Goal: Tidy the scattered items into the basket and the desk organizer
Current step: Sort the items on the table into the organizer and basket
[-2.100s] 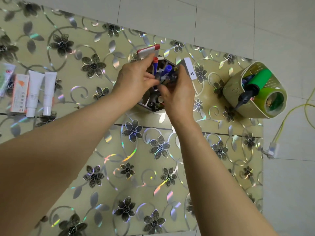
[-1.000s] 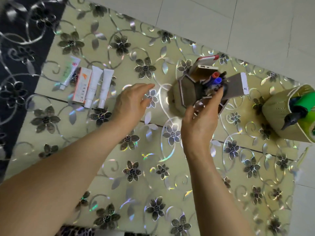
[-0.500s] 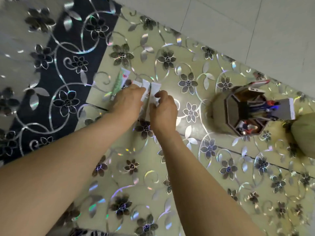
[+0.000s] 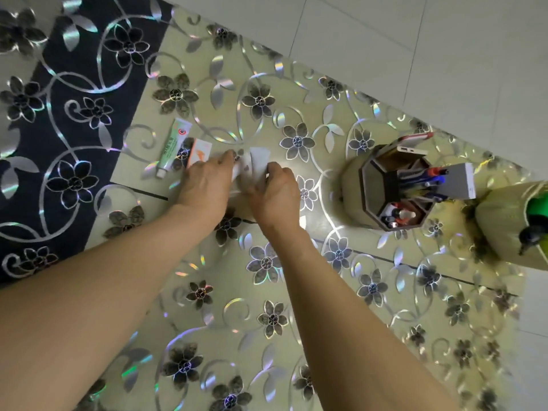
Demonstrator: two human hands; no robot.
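- Gripping a white tube (image 4: 258, 163) on the table (image 4: 296, 292) with the right hand (image 4: 274, 192).
- Curling the left hand (image 4: 204, 185) round another tube (image 4: 238, 170), beside an orange box (image 4: 200, 152).

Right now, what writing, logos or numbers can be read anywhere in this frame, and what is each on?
No text can be read.
Green-and-white tube: a red round emblem and a line of green print, too blurred to read.
Orange-and-white box: an orange mark only, no legible words.
White tubes under the left hand and right hand: no print visible.
White card in the desk organizer: too small to tell.
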